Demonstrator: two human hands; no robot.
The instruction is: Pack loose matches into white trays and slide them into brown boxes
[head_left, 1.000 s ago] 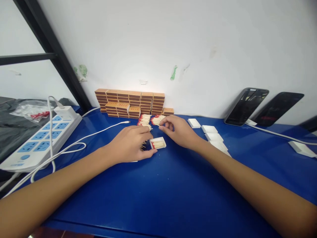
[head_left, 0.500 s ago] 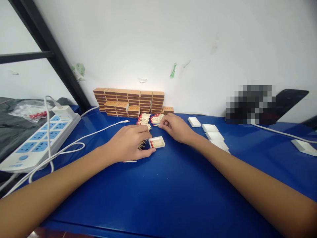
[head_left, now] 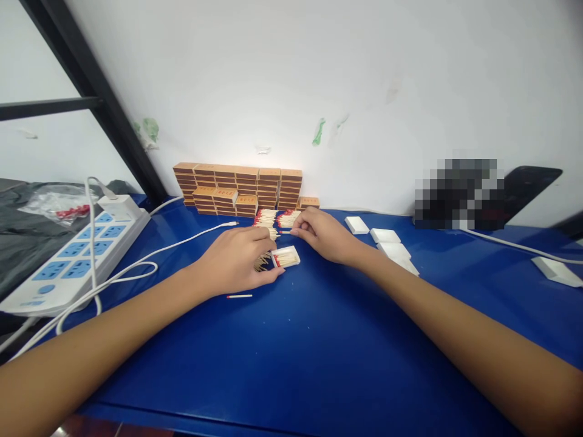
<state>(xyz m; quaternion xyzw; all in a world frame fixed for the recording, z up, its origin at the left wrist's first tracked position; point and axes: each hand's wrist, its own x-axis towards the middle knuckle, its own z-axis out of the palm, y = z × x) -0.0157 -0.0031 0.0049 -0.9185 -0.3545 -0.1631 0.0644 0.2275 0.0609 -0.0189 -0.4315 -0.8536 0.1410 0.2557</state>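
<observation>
My left hand [head_left: 237,261] grips a small white matchbox tray [head_left: 297,254] by its left end, thumb in front and fingers behind. Red-headed matches [head_left: 286,261] lie inside this tray. Behind it, my right hand [head_left: 325,237] pinches a match [head_left: 285,232] between thumb and forefinger, its red head pointing left. Two heaps of loose matches, a left one [head_left: 266,217] and a right one [head_left: 286,217], lie beyond my hands. More match sticks [head_left: 262,262] show partly under my left hand's fingers. One stray match [head_left: 239,296] rests on the blue table in front of that hand.
Orange-and-brown matchboxes [head_left: 237,189] are stacked against the wall. White trays [head_left: 356,225] stand right of my right hand, and another white piece [head_left: 556,270] lies far right. A power strip [head_left: 75,258] and white cable [head_left: 186,238] occupy the left. A phone-like dark slab [head_left: 532,191] leans at right.
The tray and my left hand have shifted slightly left and up in view. The match in my right hand's pinch now shows more clearly, apart from the heap.
</observation>
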